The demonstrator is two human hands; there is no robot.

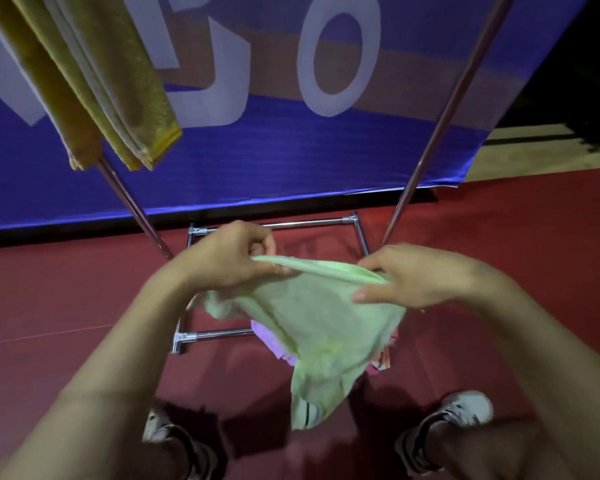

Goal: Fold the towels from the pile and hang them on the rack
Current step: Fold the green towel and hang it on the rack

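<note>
- Red floor (66, 306) runs under everything, with a blue banner (291, 161) bearing large white letters standing behind the rack.
- Rack (274, 224): chrome base bars lie on the floor, and 2 slanted poles rise from it toward the upper left and upper right.
- Yellow towels (94, 81) hang folded at the upper left, their lower ends near the left pole.
- Left hand (226, 256) pinches the top edge of the green towel (319, 320) at its left end; the grip is narrow, thumb against fingers with cloth between.
- Right hand (409, 275) holds the same edge at its right end, fingers curled over the hem and thumb beneath, also a narrow grip on the cloth.
- Between the 2 hands the edge is drawn nearly taut, held in the air above the rack base.
- From that edge the green towel hangs loose and crumpled; its striped lower corner dangles between the person's shoes (465, 407).
- Pile (267, 337): pink and other coloured cloth shows on the floor just behind the hanging towel, mostly hidden by it.
</note>
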